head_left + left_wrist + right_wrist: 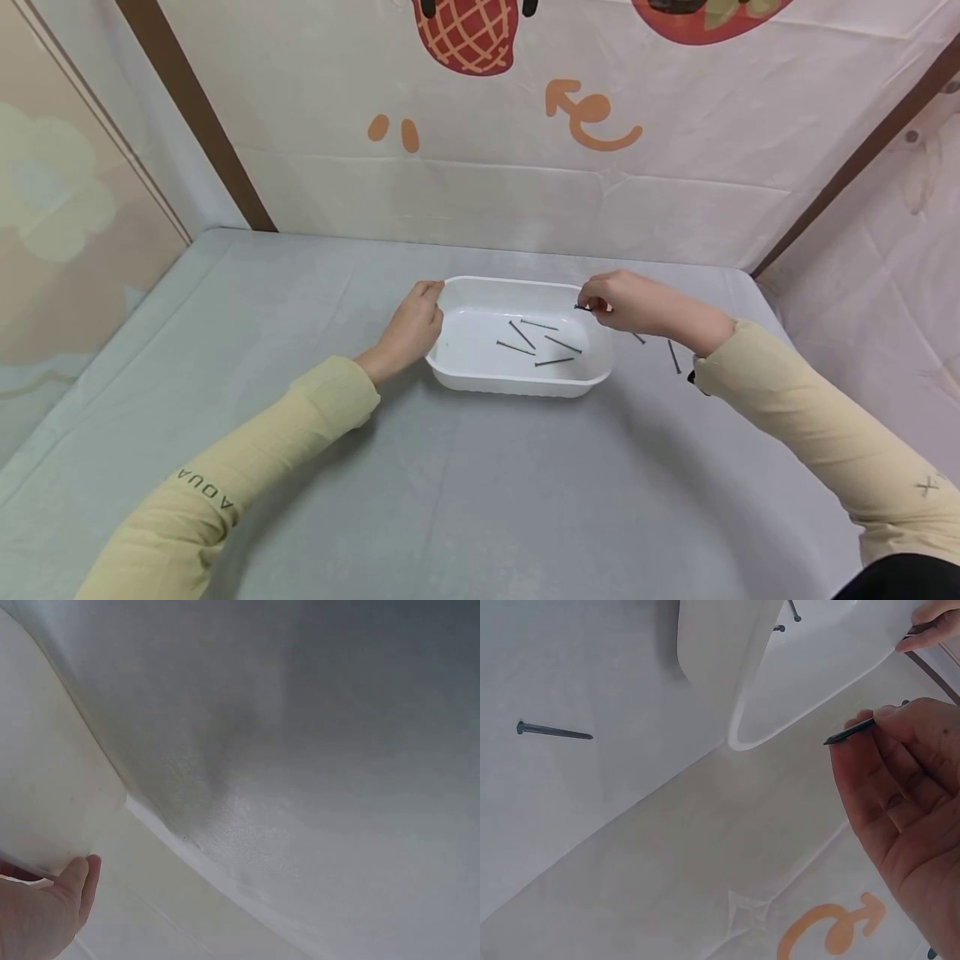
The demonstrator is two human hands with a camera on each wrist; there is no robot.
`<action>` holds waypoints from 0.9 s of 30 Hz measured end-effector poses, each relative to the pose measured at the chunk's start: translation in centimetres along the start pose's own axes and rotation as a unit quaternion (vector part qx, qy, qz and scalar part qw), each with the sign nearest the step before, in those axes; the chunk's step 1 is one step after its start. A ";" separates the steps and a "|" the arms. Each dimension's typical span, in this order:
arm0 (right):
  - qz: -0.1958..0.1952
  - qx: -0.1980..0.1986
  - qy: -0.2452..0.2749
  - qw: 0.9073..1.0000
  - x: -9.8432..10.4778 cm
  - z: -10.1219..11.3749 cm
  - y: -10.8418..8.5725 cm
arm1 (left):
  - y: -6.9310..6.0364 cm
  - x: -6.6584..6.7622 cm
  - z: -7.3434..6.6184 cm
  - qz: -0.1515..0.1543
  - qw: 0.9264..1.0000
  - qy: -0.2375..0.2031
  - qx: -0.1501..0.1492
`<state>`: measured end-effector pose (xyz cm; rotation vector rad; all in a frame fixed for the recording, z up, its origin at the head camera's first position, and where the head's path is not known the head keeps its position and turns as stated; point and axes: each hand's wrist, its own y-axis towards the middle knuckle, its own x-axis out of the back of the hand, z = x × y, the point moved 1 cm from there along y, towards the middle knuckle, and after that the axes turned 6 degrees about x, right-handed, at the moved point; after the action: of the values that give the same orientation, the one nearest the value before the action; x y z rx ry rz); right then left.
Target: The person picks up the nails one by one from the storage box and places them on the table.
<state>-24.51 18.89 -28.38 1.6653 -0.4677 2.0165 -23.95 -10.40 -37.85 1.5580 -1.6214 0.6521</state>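
Note:
A white rectangular tray (pixel 517 386) stands on the table, with several dark nails (pixel 522 335) scattered over its bottom. At the tray's left end, my left hand (pixel 414 323) grips the rim between thumb and fingers; the left wrist view shows this hand (pixel 41 915) at the tray's edge. My right hand (pixel 630 302) is over the right end of the tray. Between its thumb and fingertips it pinches a single nail (pixel 849 733), clearly seen in the right wrist view with the pointed end sticking out.
Right of the tray, a loose nail (pixel 675 357) lies on the grey table (pixel 480 483), and another nail (pixel 639 338) is partly hidden by my right wrist. A white printed curtain (pixel 487 200) hangs behind the table's far edge. Another curtain (pixel 877 250) borders the right side.

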 end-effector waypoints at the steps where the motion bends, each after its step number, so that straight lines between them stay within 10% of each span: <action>1: -0.001 -0.004 0.003 1.000 0.0 0.0 -0.2 | 0.0 0.0 0.0 0.000 1.000 0.000 0.000; 27: -0.030 -0.066 0.049 0.996 -0.4 -2.3 -3.4 | 0.0 0.1 -0.1 0.001 1.000 0.002 0.001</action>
<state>-24.40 22.92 -29.41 1.4773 -0.4973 1.9695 -23.88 -10.36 -37.71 1.5561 -1.6192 0.6582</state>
